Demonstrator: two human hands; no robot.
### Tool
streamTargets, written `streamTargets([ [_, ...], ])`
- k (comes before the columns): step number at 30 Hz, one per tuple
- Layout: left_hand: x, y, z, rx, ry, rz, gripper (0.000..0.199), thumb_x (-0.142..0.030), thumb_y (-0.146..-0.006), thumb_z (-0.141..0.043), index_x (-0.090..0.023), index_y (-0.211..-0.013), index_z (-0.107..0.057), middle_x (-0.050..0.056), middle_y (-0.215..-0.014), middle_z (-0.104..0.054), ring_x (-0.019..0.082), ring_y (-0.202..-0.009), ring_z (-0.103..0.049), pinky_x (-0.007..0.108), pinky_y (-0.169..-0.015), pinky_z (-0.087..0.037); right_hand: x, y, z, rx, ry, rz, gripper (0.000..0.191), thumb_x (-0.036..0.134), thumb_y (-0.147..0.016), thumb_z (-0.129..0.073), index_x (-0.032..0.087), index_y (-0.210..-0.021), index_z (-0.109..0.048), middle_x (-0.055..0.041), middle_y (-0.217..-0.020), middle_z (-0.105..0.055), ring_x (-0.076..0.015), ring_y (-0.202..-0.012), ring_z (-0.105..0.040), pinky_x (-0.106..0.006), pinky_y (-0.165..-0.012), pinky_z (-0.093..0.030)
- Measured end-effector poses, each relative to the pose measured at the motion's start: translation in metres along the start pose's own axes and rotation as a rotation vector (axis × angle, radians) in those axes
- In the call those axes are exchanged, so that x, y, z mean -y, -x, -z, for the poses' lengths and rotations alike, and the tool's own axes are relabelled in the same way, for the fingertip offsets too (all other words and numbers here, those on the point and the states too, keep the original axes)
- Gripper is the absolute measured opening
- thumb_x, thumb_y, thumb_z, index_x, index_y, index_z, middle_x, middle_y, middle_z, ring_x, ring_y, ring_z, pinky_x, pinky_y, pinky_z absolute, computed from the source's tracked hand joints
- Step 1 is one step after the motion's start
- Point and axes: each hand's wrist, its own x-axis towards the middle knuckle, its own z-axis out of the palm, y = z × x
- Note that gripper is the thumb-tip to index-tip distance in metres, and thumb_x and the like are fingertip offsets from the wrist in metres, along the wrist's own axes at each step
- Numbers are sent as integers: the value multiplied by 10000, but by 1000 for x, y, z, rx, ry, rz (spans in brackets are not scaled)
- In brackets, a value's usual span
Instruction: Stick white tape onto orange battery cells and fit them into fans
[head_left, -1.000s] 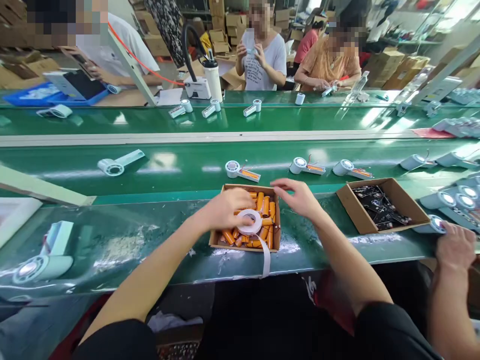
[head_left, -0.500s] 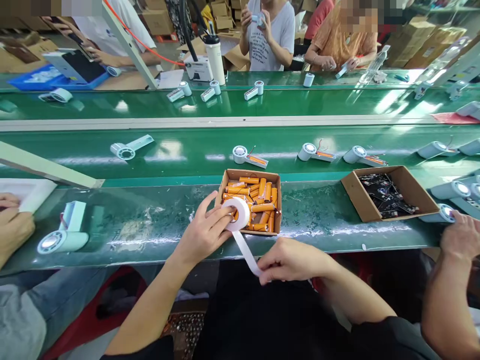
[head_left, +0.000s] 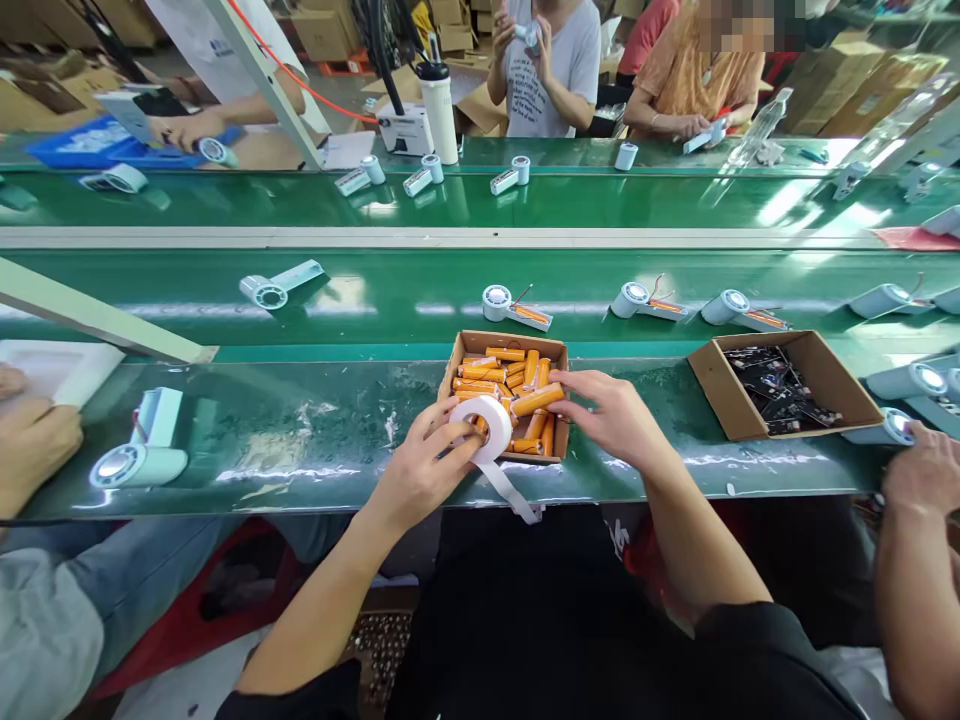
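— Our right hand (head_left: 616, 412) has left the loose end of the tape (head_left: 500, 428) and pinches a cell (head_left: 538, 399) over the box (head_left: 472, 345).
— And our left hand (head_left: 420, 468)?
— Its grip holds the tape.
— So we're picking out a cell?
— Seemingly; the next move calls for a steady lift.
— Any writing?
— Print on a shirt (head_left: 529, 92), too small for us to read.

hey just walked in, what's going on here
A person has both hands at a small cardboard box of orange cylinders on a green bench. The left hand holds a roll of white tape over the box's near side, with a loose strip trailing toward the bench edge. The right hand grips one orange cylinder by its end, above the others. To the right sits a second box of small black parts.
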Motion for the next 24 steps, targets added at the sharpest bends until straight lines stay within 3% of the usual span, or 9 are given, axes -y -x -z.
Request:
streamTargets([
  [3,-3,-3,4,39,-15,-57,333,-9,-920,-686,-160,-1216,-695,104,-1143,-735,361,-1453,-501,572,-1112,-594,0,16,5,-122,-548,-59,390,408,-961,-725,299,-1336,-710,-48,-1255,-772,-260,-1163,-728,-428,-1025,-592],
  [6,-7,-6,7,84,-41,-134,359,4,-903,-707,-134,-1234,-700,118,-1196,-735,376,-1482,-471,546,-1105,-609,9,28,10,-163,-789,-125,472,436,-974,-707,295,-1418,-634,-66,-1203,-788,-258,-1107,-757,-418,-949,-629],
  [10,-12,-15,11,144,-60,-238,324,-17,-902,-724,-135,-1204,-723,103,-1210,-739,379,-1482,-485,522,-1102,-621,27,33,19,-33,-444,-92,339,315,-970,-677,276,-1306,-712,-43,-1097,-809,-218,-960,-776,-325,-868,-621],
  [13,-16,-25,13,172,-54,-271,337,-23,-892,-739,-158,-1200,-734,84,-1163,-742,354,-1447,-541,497,-1106,-622,37,31,21,92,-230,-21,330,268,-982,-611,284,-1279,-753,-28,-1137,-807,-202,-923,-777,-292,-847,-609],
  [16,-20,-34,16,228,-97,-293,310,-10,-895,-720,-171,-1158,-752,74,-1122,-737,327,-1387,-604,459,-1095,-633,34,30,17,186,-221,15,383,281,-994,-613,313,-1360,-720,-16,-1240,-786,-210,-991,-776,-302,-884,-608],
  [18,-24,-39,15,256,-164,-306,263,-18,-918,-692,-174,-1118,-760,73,-1096,-735,318,-1317,-653,432,-1033,-663,24,30,10,224,-291,-41,386,299,-967,-673,321,-1348,-728,-3,-1199,-799,-191,-886,-778,-304,-842,-621],
  [21,-34,-44,7,213,-277,-271,196,-43,-937,-682,-158,-1076,-758,77,-1049,-733,328,-1182,-713,415,-899,-696,10,31,-13,75,-575,-198,356,337,-874,-799,278,-1225,-783,-18,-1128,-818,-200,-866,-786,-314,-818,-650],
  [24,-44,-46,-9,68,-316,-143,197,-58,-933,-699,-144,-1105,-742,91,-1053,-724,378,-1222,-689,480,-936,-681,6,34,-44,-339,-922,-289,412,349,-817,-862,257,-1209,-774,-57,-1191,-805,-244,-1085,-777,-370,-961,-646],
])
